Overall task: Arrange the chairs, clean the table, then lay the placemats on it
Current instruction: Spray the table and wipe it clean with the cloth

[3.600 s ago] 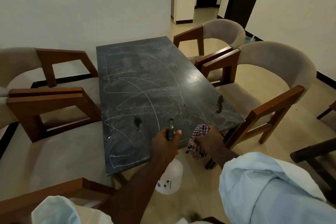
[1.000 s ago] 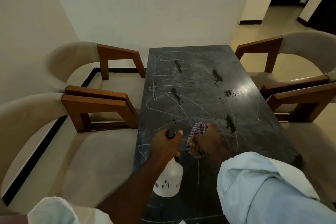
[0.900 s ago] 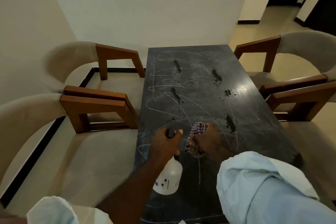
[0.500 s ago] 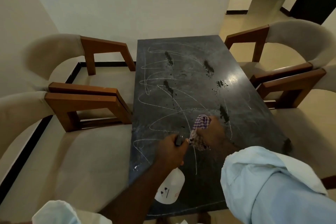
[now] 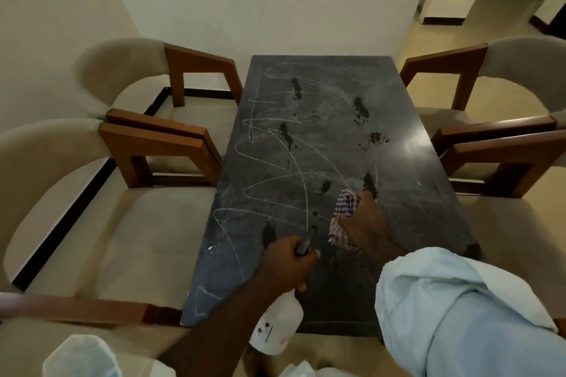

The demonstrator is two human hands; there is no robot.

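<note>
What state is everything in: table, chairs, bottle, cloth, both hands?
Table: dirty, with chalk scribbles and dark smudges.
Chairs: upright, drawn up along both long sides.
Spray bottle: held up, nozzle toward the table.
Checked cloth: bunched, down at the tabletop.
Left hand: grips the spray bottle.
Right hand: grips the checked cloth.

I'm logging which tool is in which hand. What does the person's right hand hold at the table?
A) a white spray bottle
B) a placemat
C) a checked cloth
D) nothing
C: the right hand grips the checked cloth down on the dark table, while the left hand holds the spray bottle.
</note>
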